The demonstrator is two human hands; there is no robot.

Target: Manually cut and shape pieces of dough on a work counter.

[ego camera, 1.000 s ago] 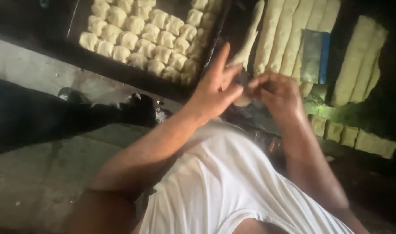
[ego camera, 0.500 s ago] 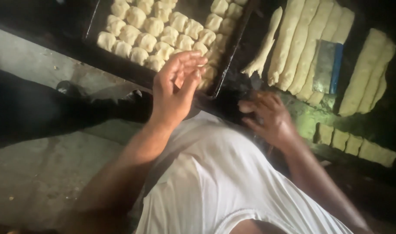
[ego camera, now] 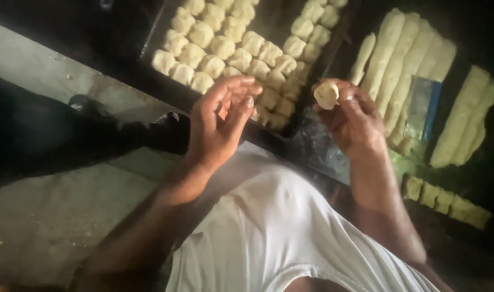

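A small round dough ball [ego camera: 326, 94] sits in the fingertips of the right hand [ego camera: 355, 121], just to the right of the black tray [ego camera: 155, 40]. The left hand [ego camera: 220, 121] holds nothing. Its fingers are spread and curled, and it hangs over the near edge of the tray. The tray is mostly full of dough balls [ego camera: 231, 51] in rows, with a bare patch left in the middle. Further right of the tray lie long dough rolls [ego camera: 404, 65] not yet cut, and some small cut pieces [ego camera: 447, 203]. So much is done and some is left.
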